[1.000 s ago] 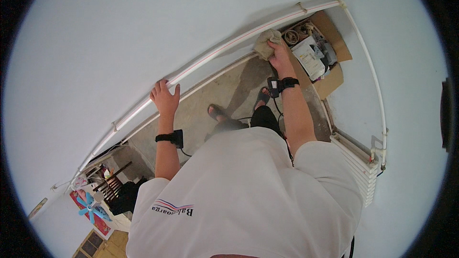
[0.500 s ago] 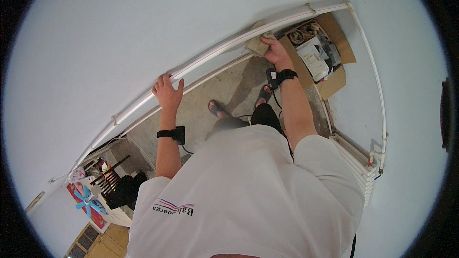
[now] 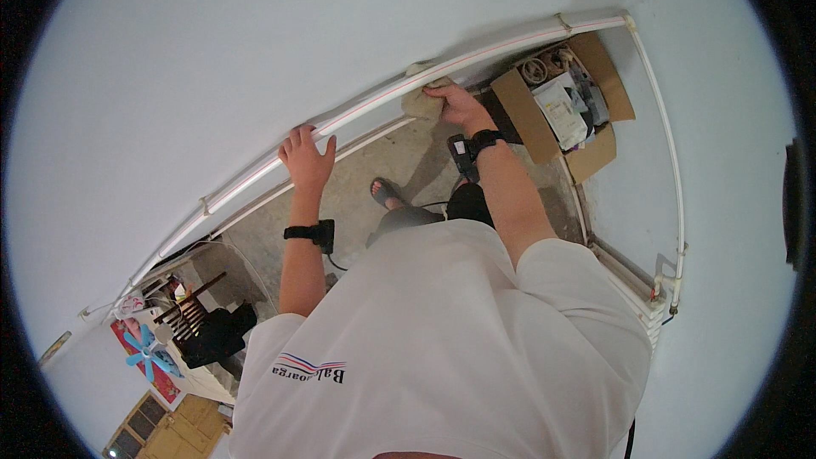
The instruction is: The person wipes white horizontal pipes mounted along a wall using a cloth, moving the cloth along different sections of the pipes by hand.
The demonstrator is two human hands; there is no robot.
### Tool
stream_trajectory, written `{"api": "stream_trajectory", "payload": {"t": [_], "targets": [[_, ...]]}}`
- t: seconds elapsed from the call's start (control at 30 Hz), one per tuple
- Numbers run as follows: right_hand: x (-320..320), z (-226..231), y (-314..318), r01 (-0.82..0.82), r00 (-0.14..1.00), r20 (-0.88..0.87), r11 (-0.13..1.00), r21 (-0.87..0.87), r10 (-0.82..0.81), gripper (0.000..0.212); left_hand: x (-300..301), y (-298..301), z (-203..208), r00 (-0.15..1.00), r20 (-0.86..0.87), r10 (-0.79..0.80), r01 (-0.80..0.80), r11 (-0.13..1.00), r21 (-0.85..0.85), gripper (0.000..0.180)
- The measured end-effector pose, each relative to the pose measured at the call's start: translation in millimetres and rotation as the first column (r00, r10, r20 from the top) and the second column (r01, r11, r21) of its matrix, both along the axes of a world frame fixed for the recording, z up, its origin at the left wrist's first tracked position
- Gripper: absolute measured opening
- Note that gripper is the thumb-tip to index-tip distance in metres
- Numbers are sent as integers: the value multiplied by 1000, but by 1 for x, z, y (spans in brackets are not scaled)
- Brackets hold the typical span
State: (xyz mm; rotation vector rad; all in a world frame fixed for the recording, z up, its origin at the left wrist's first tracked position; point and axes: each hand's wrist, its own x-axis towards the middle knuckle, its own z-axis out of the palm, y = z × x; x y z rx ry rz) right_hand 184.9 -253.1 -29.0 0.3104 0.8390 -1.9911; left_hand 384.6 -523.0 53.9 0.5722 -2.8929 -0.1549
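A long white pipe (image 3: 366, 108) with a thin red line runs along the wall in front of me. My left hand (image 3: 308, 161) is hooked over it with the fingers, the thumb sticking out to the right. Further right, my right hand (image 3: 461, 107) grips a beige cloth (image 3: 420, 102) that is folded around the pipe, part of it showing above and part below. The fingers behind the cloth are partly hidden.
An open cardboard box (image 3: 526, 121) filled with papers and a coiled cord stands at the right corner. A thinner pipe (image 3: 665, 140) drops down the right wall to a white radiator (image 3: 653, 316). At lower left are a blue fan (image 3: 148, 354) and a dark chair (image 3: 189, 316).
My right hand and the cloth have slid left along the pipe, away from the box. My left hand stays at nearly the same place on the pipe.
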Motion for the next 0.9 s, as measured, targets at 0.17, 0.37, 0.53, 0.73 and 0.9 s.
{"api": "stream_trajectory", "payload": {"t": [0.17, 0.37, 0.53, 0.73, 0.9], "targets": [[23, 13, -33, -113, 993, 41, 992, 51, 111, 38, 2, -1, -2, 1000, -1, 3, -3, 1000, -5, 47], [42, 3, -53, -230, 972, 50, 973, 9, 229, 33, 1, -1, -2, 1000, 3, -11, 11, 1000, -21, 47], [46, -5, -39, -98, 995, 33, 995, -37, 99, 34, -1, -1, 0, 999, -29, -18, 18, 1000, 1, 47], [24, 14, 12, 120, 978, 176, 992, -43, -110, 36, 0, -1, 2, 1000, -3, -1, 1, 1000, 4, 46], [4, -1, 65, 314, 944, 117, 949, -23, -309, 38, -2, 0, 0, 1000, -12, -16, 16, 1000, -14, 47]]}}
